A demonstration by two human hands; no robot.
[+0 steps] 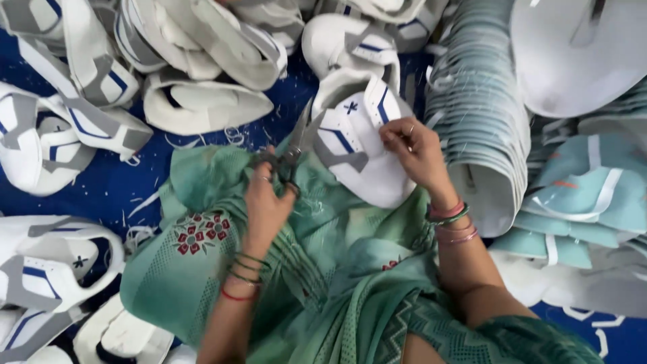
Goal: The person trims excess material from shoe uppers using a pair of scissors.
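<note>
My left hand (266, 199) grips a pair of scissors (293, 145) whose blades point up toward a white shoe upper (357, 152) with grey and blue trim. The upper lies on my lap over green patterned cloth (202, 249). My right hand (411, 152) pinches the upper's right edge near a blue stripe. Bangles circle both wrists.
Several white, grey and blue shoe uppers (87, 74) lie heaped at the top and left on a blue sheet (114, 182). A tall stack of teal pieces (478, 108) stands at right, with more teal and white uppers (586, 189) beyond. Thread scraps litter the sheet.
</note>
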